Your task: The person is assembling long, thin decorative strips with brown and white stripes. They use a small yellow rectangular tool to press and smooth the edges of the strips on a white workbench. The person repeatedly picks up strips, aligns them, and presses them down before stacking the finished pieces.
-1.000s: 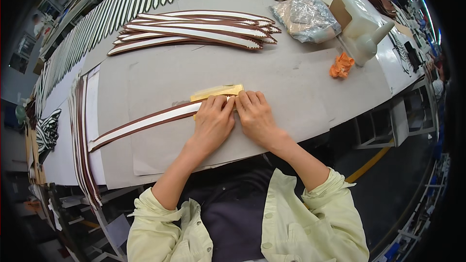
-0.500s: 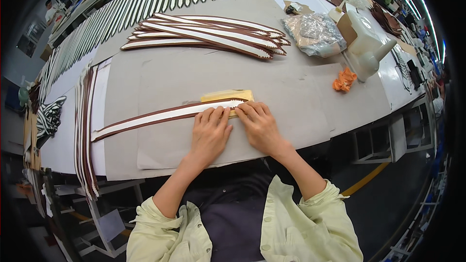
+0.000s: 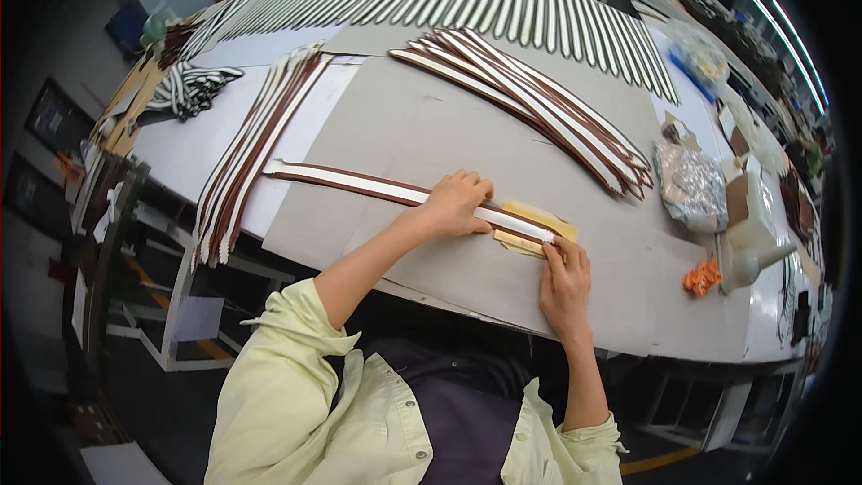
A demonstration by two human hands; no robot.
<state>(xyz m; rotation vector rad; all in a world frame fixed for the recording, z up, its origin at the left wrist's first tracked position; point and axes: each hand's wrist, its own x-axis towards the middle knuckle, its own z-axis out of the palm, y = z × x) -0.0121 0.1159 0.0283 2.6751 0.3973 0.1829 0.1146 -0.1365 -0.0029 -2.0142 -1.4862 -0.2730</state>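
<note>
A long brown-edged strap with a white middle (image 3: 359, 183) lies across the grey table sheet, its toothed right end over a flat yellow pad (image 3: 540, 214). My left hand (image 3: 456, 205) bends over the strap just left of the pad, fingers on its far edge and thumb on its near edge. At the toothed end, my right hand (image 3: 566, 286) pinches the strap between thumb and fingers. Parts of the strap and pad are hidden under my hands.
A pile of similar brown-and-white straps (image 3: 530, 108) lies farther back. More straps (image 3: 256, 157) hang over the table's left edge. Black-and-white strips (image 3: 431, 0) line the back. At right are a plastic-wrapped bundle (image 3: 690, 184), a whitish plastic container (image 3: 750, 229) and a crumpled orange piece (image 3: 701, 278).
My view has turned to the left. My left hand has slid left along the strap, away from my right hand, which stays by the toothed end.
</note>
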